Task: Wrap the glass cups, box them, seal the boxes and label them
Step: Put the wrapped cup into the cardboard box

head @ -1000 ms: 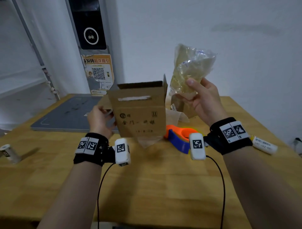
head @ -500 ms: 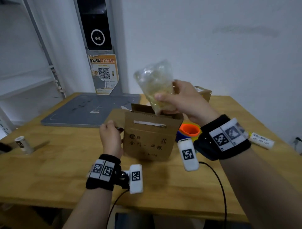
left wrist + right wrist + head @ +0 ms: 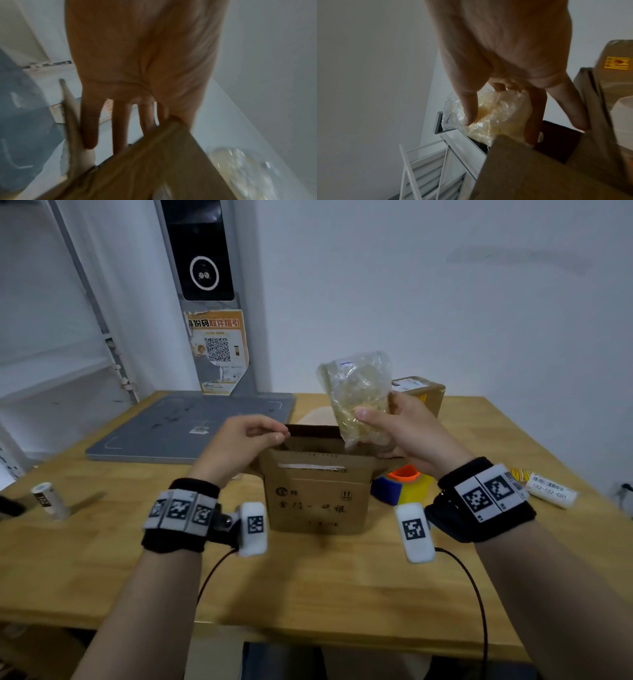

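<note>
Half a second ago our left hand (image 3: 236, 445) was down at the left side of the cardboard box (image 3: 317, 491); now it has come up to the top left corner and pinches a flap edge between thumb and fingers. The wrapped cup (image 3: 359, 395), a glass bundled in clear bubble wrap, has come lower and now has its bottom end just past the rim, so we judge the boxing step to be about half made.

Our right hand (image 3: 407, 429) grips the bundle round its lower half, thumb in front and fingers curled behind. The box mouth below it shows dark and clear, but the right flap stands close against our little finger, so there is little room on that side. Beyond our right hand sits a sealed box (image 3: 419, 393), and under that wrist a tape dispenser (image 3: 400, 486).
</note>
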The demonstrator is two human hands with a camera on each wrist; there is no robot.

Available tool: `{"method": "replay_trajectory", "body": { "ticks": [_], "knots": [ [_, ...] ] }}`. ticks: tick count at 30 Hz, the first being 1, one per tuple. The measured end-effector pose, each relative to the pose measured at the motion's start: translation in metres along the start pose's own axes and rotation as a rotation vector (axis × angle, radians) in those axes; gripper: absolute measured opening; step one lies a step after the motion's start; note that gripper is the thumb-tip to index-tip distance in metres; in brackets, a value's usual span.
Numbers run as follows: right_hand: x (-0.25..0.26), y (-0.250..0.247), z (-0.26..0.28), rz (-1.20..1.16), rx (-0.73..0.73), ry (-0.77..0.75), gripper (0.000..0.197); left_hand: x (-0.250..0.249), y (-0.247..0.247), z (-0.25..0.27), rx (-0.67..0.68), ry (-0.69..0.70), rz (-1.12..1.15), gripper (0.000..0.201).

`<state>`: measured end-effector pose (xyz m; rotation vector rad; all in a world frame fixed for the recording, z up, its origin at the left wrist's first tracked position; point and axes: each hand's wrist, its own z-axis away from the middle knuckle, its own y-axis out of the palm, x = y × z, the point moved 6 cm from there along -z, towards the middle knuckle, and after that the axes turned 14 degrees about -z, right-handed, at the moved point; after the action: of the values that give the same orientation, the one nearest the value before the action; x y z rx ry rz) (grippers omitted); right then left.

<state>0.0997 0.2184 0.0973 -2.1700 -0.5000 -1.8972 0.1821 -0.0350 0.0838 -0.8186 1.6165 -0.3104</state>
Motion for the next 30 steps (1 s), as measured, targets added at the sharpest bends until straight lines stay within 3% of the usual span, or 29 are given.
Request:
{"method": "replay_trajectory", "body": {
  "ticks": [1,4,6,9,15,20,25,30],
  "knots": [
    [-0.003,-0.002,0.002,-0.016,0.001,0.006,0.043,0.005,0.003,0.003,0.097,0.029,0.043,0.022],
    [-0.014,-0.008,0.005,-0.081,0.01,0.029,0.037,0.034,0.019,0.014,0.383,0.056,-0.022,0.069],
    [-0.019,-0.009,0.005,-0.092,-0.004,0.036,0.038,0.048,0.031,0.015,0.434,0.08,-0.144,0.093],
    [-0.02,-0.008,0.001,-0.018,-0.018,0.033,0.042,0.046,0.045,0.009,0.387,0.156,-0.275,0.108],
    [-0.003,0.016,0.001,0.307,0.123,-0.048,0.066,0.067,0.052,-0.007,0.405,0.062,-0.338,0.126],
    [-0.01,0.04,-0.01,0.896,0.155,-0.036,0.088,0.087,0.065,-0.004,0.385,0.016,-0.024,0.142],
    [-0.024,0.05,-0.018,1.142,0.148,-0.015,0.092,0.091,0.067,0.003,0.355,0.003,0.062,0.133],
    [-0.034,0.057,-0.017,1.337,0.152,0.01,0.069,0.086,0.065,0.006,0.339,-0.006,0.032,0.132]
  ]
}}
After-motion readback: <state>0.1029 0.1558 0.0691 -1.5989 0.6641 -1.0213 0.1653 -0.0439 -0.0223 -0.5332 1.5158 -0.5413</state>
